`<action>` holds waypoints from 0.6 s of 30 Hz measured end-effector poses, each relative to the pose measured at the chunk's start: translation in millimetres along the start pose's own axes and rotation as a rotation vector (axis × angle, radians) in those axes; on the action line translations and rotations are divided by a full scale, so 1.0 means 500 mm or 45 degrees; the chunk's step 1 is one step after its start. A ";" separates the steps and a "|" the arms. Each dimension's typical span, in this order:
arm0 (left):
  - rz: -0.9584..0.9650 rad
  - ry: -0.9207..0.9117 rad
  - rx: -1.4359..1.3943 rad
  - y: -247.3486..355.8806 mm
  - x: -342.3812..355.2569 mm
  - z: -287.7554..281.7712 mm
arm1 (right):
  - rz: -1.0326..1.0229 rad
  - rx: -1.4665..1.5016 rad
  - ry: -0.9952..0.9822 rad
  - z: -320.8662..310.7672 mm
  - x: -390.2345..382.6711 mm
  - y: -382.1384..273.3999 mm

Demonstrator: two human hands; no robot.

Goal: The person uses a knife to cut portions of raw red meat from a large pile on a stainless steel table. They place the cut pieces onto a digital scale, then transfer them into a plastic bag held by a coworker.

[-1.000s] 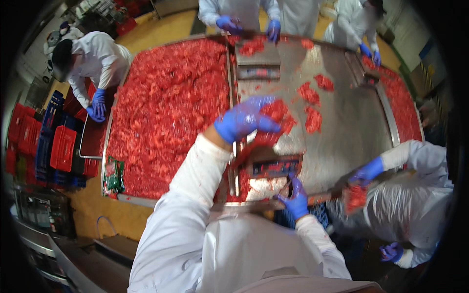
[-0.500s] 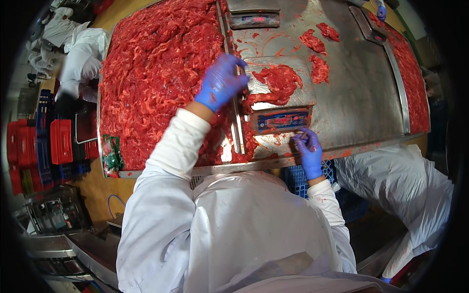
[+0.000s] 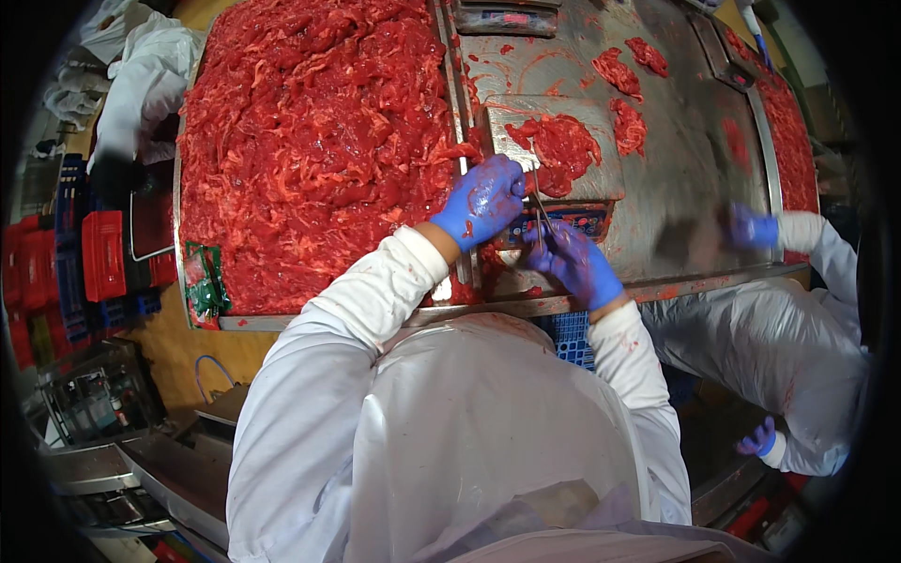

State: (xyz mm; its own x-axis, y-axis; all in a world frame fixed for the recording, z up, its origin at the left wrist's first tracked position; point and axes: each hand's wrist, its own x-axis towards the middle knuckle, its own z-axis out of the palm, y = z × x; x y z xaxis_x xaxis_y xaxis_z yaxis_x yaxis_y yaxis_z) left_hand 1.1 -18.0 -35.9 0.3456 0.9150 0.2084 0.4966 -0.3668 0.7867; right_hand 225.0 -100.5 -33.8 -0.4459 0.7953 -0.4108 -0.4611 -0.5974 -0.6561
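My right hand [image 3: 574, 265] is closed on a slim metal tool, apparently scissors [image 3: 539, 202], whose tip points away from me over the near scale. My left hand [image 3: 481, 202] is closed beside the tool at the scale's left edge; what its fingers pinch, if anything, is hidden. On the steel plate of the scale [image 3: 601, 183] lies a portion of red sliced meat [image 3: 563, 145]. To the left, a wide tray [image 3: 180, 216] is heaped with raw meat [image 3: 310, 159], and a strip of it hangs over the divider [image 3: 453, 94] behind my left hand.
Several small meat portions [image 3: 617, 73] lie on the steel table [image 3: 694, 178]. Another scale [image 3: 507, 17] stands farther back. At the right, a co-worker's gloved hand [image 3: 753, 228] reaches over the table. A green packet [image 3: 205, 280] lies at the meat tray's near left corner.
My left hand has come down and right, from spread fingers to closed. My right hand has moved up and left and now shows the metal tool. A co-worker's arm has appeared at the right.
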 end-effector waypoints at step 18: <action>-0.234 -0.370 0.725 -0.096 -0.091 -0.197 | 0.116 -0.352 -0.017 0.024 -0.018 0.031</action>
State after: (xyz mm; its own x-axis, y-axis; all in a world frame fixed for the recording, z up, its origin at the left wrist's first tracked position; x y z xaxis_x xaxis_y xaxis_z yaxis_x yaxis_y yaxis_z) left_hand -116.8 -25.5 -26.0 0.3765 0.9176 -0.1276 0.8833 -0.3140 0.3481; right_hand 212.5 -118.4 -32.5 -0.4867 0.7372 -0.4686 -0.1928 -0.6138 -0.7655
